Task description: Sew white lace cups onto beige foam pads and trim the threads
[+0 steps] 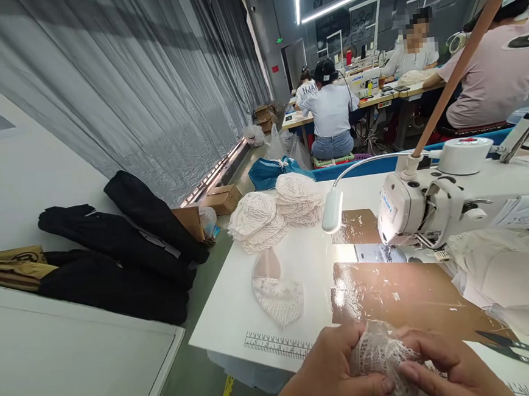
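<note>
Near the front edge of the sewing table, my left hand (337, 366) and my right hand (447, 363) both grip one bunched piece of white lace (380, 353), fingers wrapped round its two sides. A flat lace cup piece (279, 294) lies on the white tabletop to the left, above a printed ruler scale (276, 343). Two stacks of lace pieces, a left one (257, 220) and a right one (298, 198), stand at the table's far left corner. Beyond my hands is a white sewing machine (402, 205).
Black scissors (528, 351) lie at the right beside a pile of pale fabric (513, 276). A lamp (332, 210) hangs over the table. People sit at machines farther back. Dark bundles (114, 265) lie left of the table.
</note>
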